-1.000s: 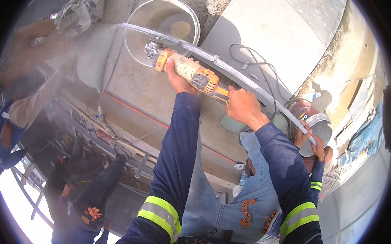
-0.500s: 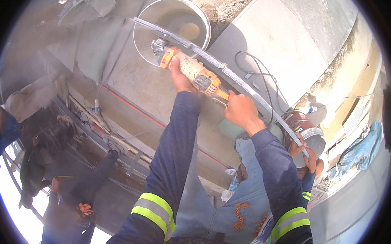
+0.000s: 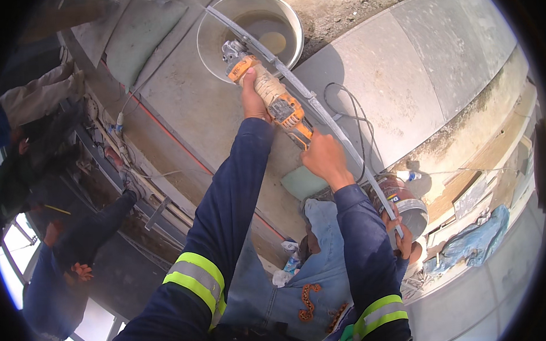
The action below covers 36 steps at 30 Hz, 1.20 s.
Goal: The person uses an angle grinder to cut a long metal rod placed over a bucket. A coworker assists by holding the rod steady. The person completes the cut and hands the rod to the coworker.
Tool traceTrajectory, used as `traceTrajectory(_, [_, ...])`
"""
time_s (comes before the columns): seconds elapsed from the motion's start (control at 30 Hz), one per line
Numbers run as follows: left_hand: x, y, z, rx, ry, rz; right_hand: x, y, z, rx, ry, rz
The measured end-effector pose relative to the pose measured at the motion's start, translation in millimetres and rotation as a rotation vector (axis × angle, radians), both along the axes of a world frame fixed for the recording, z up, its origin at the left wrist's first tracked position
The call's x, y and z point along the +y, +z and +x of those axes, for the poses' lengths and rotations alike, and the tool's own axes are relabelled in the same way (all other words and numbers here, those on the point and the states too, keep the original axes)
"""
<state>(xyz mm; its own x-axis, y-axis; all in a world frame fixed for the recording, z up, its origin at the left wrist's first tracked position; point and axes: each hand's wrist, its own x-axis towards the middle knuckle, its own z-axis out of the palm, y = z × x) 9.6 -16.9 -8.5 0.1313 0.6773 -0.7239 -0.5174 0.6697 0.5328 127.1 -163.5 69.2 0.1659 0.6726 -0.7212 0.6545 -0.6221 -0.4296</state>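
An orange angle grinder point(image 3: 271, 97), wrapped in tan tape along its body, points up toward a round metal basin point(image 3: 211, 31). My left hand point(image 3: 252, 100) grips the grinder near its head. My right hand point(image 3: 324, 158) holds its rear end. A long thin metal strip point(image 3: 319, 112) runs diagonally just right of the grinder, from the basin rim down to a second person's hand point(image 3: 402, 241). That person, in a blue denim top point(image 3: 301, 290), sits below my arms with a red and grey helmet point(image 3: 403, 199).
A black cable point(image 3: 350, 116) loops over the grey curved panel point(image 3: 401, 64). Another person in dark blue point(image 3: 60, 262) crouches at lower left by a metal frame. A blue cloth point(image 3: 468, 245) lies at right. A pale green pad point(image 3: 302, 182) rests on the slab.
The view has shifted so the grinder and basin sit higher in the picture. Dust haze at upper left has thinned. Both hands keep their grip on the grinder.
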Motion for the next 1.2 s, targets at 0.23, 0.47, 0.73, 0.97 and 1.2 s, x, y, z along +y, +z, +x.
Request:
traceTrajectory(0.23, [-7,4,4,0.005,0.022,-0.014,-6,7,4,-0.002,-0.009,0.017])
traceTrajectory(0.47, [-11,3,3,0.025,0.009,-0.019,-12,7,5,-0.013,-0.006,0.032])
traceTrajectory(0.73, [-17,2,4,0.016,0.015,-0.038,-17,9,6,-0.020,-0.003,0.034])
traceTrajectory(0.97, [-17,1,3,0.015,0.012,-0.016,-16,12,6,-0.017,0.016,0.004])
traceTrajectory(1.2, [-16,3,3,0.026,0.009,-0.013,-14,11,7,-0.022,0.037,-0.010])
